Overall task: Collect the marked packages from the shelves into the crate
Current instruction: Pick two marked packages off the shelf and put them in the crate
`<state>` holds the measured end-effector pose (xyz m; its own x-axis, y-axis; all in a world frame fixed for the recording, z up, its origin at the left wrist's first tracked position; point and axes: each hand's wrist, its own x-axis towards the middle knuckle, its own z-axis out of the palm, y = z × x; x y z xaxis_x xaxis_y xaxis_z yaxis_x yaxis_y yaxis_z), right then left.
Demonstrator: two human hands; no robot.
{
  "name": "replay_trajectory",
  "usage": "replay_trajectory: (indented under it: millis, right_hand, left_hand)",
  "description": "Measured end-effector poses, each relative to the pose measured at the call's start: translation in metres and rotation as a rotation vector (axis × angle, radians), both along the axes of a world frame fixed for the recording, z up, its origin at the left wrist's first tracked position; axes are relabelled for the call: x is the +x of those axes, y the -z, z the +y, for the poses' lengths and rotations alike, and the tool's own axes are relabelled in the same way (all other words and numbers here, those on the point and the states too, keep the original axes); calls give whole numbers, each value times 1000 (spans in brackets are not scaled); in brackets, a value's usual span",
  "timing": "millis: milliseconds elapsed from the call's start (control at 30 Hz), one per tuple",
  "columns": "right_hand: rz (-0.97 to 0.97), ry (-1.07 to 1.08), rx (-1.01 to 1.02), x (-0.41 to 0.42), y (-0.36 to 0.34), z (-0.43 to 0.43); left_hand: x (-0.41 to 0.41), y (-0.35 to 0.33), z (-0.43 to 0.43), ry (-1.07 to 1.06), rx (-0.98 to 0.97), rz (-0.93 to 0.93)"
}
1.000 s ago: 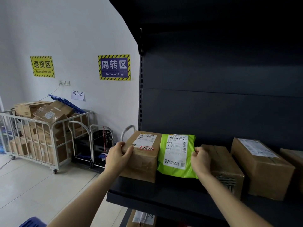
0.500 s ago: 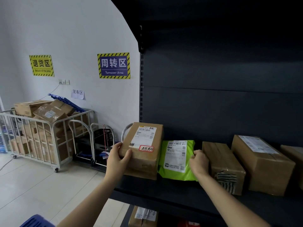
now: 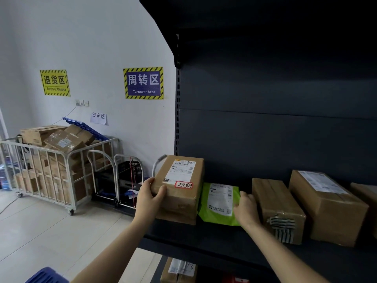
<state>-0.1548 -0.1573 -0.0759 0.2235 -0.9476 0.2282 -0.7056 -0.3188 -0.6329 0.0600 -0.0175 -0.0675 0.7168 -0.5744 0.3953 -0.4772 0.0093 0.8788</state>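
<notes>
Gripping the rigid, light-looking marked box (image 3: 179,186) by its left corner, left hand (image 3: 150,198) closed; right hand (image 3: 245,209) rests open-fingered on the soft green mailer (image 3: 219,203).

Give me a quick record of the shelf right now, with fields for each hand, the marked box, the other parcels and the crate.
left hand: grips the left end of the marked box
right hand: rests on the right edge of the green bag
marked box: brown carton with a red-bordered sticker, tilted up at the shelf's left end
green bag: lies beside the marked box, white label facing up
other boxes: two full brown cartons to the right on the same shelf
crate: blue corner at the bottom left
</notes>
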Motion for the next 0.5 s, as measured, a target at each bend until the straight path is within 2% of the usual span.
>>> replay_trajectory:
  millis: [100, 167, 333, 400, 500]
  right_hand:
    - [45, -41, -88, 10, -4, 8]
    - [-49, -124, -99, 22, -12, 19]
    - [-272, -342, 161, 54, -30, 46]
    - [-322, -423, 284, 61, -30, 59]
    - [-366, -476, 309, 64, -27, 73]
  left_hand:
    - [-1, -1, -3, -11, 7, 13]
    - [-1, -1, -3, -13, 5, 21]
    - [-3, 0, 6, 21, -25, 63]
    - [-2, -2, 12, 68, -25, 151]
    - [5, -6, 23, 239, -46, 321]
